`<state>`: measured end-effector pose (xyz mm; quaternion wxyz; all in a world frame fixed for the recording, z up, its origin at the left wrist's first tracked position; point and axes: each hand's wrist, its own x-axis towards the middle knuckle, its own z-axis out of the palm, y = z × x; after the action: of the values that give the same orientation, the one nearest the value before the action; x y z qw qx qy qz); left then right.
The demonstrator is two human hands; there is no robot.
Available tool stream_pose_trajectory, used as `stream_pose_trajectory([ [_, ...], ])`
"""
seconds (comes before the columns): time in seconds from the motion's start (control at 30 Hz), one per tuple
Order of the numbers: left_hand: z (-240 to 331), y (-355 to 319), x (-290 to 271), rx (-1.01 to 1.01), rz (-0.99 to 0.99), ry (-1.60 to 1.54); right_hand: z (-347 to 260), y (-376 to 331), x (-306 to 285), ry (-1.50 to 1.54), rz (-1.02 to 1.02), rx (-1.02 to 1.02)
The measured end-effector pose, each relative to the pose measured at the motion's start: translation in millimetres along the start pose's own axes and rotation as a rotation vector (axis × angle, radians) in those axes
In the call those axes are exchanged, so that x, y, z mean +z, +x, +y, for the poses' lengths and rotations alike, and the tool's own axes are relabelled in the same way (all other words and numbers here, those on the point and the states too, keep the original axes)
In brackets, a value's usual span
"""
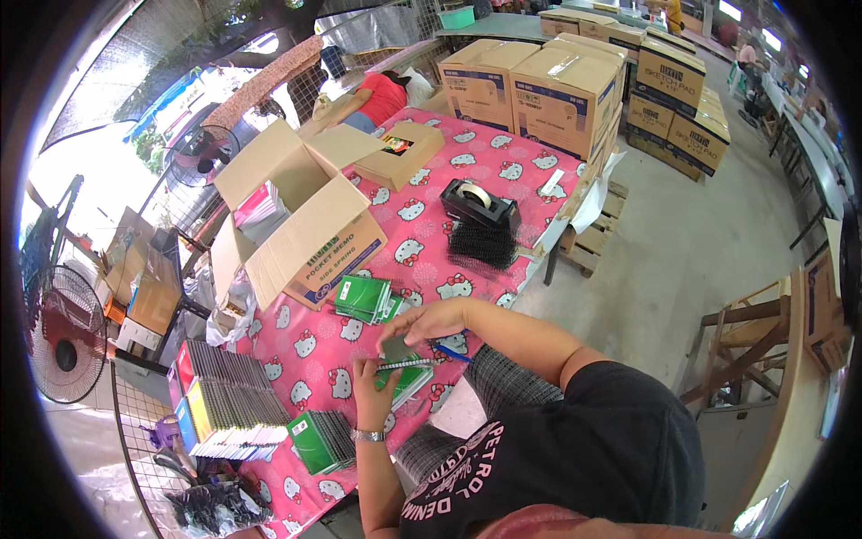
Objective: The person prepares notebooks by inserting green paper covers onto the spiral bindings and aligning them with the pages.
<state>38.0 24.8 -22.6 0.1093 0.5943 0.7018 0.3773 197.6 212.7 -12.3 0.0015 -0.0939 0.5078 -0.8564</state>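
Observation:
Over the near edge of the pink table, both hands hold a small spiral notebook (396, 350) with a grey back and a coil along one side. My left hand (372, 388), wearing a wristwatch, pinches it near the left end of the coil. Bent over its far side is my right hand (426, 323), fingers partly hidden. Beneath lie green notebooks (411, 384), and a blue pen-like stick (453, 353) is by the coil's right end. A stack of green memo notebooks (361, 298) sits just beyond. Another row of green spiral notebooks (321, 442) lies to the left.
Multicoloured notebooks (224, 404) form long stacks at left. An open carton (328, 247) stands beyond, beside a flat brown box (401, 154). A tape dispenser (480, 208) and black binding coils (482, 244) lie at right. Large cartons (561, 103) rise at the far end; a person in red (382, 97) is nearby.

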Motion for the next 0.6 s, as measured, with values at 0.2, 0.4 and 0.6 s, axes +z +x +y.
stream_pose_trajectory([
  [0.2,-1,0,0,-0.016,0.020,-0.024,5,8,-5,-0.286,0.120,0.143],
  [0.4,2,7,8,-0.025,0.031,-0.069,40,-22,-77,-1.358,0.826,0.320],
  [0.6,-19,-10,8,-0.254,0.226,-0.302,88,-62,-71,-1.720,1.020,0.146],
])
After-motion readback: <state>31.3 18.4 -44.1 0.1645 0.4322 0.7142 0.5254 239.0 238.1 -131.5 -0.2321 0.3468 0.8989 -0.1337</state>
